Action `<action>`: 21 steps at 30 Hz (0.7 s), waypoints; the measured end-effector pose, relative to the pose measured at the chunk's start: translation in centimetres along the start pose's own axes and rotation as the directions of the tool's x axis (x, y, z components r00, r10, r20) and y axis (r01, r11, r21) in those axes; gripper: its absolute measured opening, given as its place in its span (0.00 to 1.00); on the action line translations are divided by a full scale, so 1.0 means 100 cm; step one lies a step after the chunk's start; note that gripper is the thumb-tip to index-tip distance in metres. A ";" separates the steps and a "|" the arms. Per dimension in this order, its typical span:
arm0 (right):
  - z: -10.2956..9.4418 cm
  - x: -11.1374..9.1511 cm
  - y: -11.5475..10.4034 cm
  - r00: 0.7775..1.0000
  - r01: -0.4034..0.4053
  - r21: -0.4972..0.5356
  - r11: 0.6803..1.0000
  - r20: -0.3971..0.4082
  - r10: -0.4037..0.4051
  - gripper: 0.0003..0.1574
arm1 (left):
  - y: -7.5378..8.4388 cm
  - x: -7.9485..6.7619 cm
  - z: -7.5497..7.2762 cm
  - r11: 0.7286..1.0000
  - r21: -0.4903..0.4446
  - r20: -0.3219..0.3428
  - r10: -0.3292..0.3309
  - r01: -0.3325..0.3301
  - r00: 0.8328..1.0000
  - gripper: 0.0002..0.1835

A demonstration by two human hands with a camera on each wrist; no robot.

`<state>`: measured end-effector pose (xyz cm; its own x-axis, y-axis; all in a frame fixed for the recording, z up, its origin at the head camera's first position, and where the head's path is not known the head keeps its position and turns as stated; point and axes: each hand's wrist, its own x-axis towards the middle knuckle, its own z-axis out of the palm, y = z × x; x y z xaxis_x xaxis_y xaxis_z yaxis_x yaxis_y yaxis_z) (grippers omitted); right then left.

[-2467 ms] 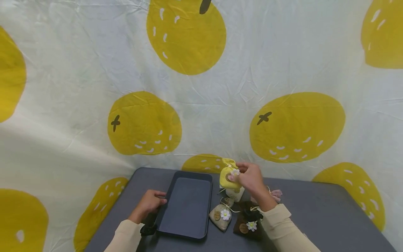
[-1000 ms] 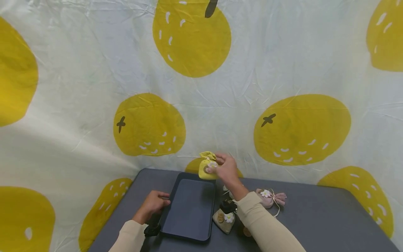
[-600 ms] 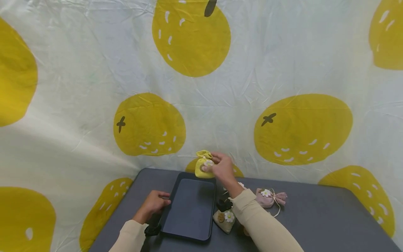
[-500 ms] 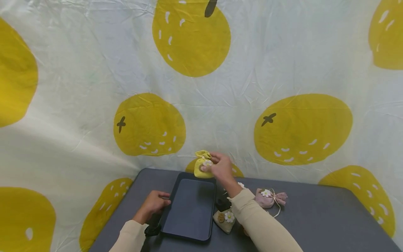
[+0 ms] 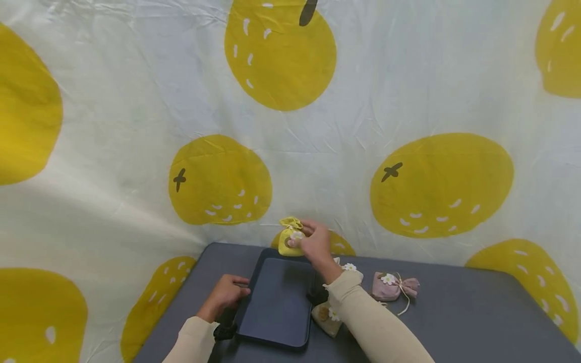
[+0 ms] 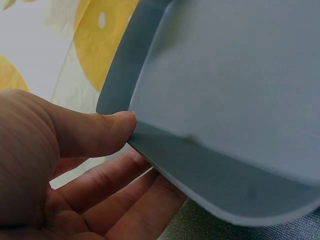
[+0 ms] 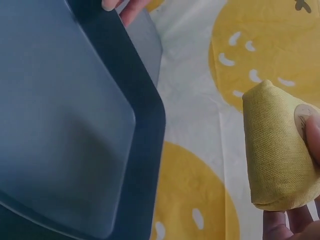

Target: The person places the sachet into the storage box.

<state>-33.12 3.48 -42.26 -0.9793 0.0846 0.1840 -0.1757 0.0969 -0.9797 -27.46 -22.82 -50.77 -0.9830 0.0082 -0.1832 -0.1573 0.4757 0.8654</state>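
My right hand holds a small yellow drawstring pouch with a white flower and a round tag, above the far end of the dark grey tray. In the right wrist view the plump pouch is between thumb and fingers, apart from the tray's wall. At the tray's left side, my left hand pinches the rim. The left wrist view shows the thumb of the left hand over the rim and the fingers under the wall. The bare tray floor carries a shadow.
A pink pouch tied with cord lies on the grey table at right. A beige pouch sits beside the tray, and a white pouch shows past my right forearm, which hides part of the area. A patterned cloth hangs behind.
My right hand has carried the yellow pouch leftward from above the other pouches to over the tray's far end, then nearly stopped. The left hand stays at the tray's rim.
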 end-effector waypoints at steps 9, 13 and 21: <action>0.015 0.002 0.011 0.998 0.018 -0.016 1.000 -0.052 -0.019 0.40 | 0.000 -0.001 0.000 0.999 0.033 -0.014 -0.001 0.002 1.000 0.19; 0.021 0.003 0.013 0.998 0.007 -0.030 1.000 -0.070 -0.009 0.39 | 0.002 -0.001 0.001 1.000 0.019 -0.017 0.000 0.000 1.000 0.19; 0.033 0.005 0.016 0.992 0.012 -0.020 1.000 -0.125 -0.015 0.38 | 0.004 -0.002 0.003 1.000 0.019 -0.032 0.005 -0.004 0.999 0.18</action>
<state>-34.24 0.45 -44.02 -0.9564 0.2061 0.2070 -0.1857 0.1182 -0.9755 -27.32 -22.39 -50.51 -0.9863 -0.0173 -0.1641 -0.1513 0.4919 0.8574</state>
